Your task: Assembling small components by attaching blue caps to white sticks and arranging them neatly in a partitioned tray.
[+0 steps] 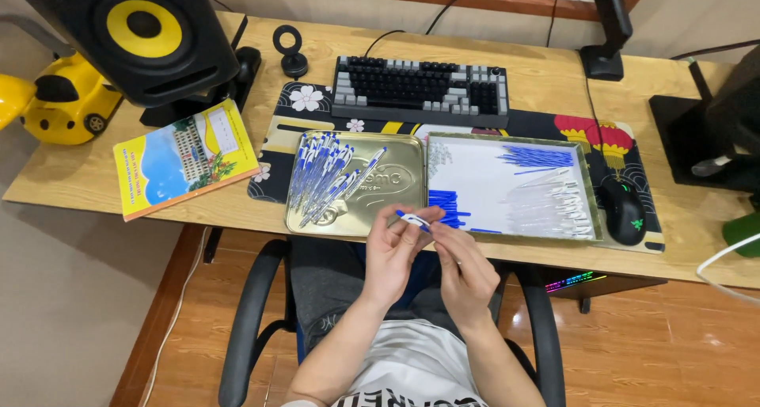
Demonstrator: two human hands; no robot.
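Blue-and-white pen (412, 219): lying pinched between both hands just above the desk's near edge, in front of the two trays.
Left hand (390, 252): gripping the pen's left part, thumb and fingertips closing narrowly around it.
Right hand (463, 268): meeting the pen's other end, fingers curling in on it; what they are doing at the tip is too small to tell.
Chair (253, 312): sitting under the person, its black armrests showing on either side.
Left tray (360, 217): a gold tin tray holding a heap of finished pens (323, 177), blue and white, piling toward its left half.
Right tray (590, 193): holding loose parts — blue pieces (447, 205) near the hands, blue refills (538, 157) at the back, clear barrels (554, 205) to the right.
Progress: a good pile seems to be done, yet plenty of parts are waiting, so I judge the work roughly midway.
Beyond: a keyboard (419, 90) lying behind the trays, a mouse (624, 209) at the right, a booklet (186, 157) and speaker (134, 39) at the left.
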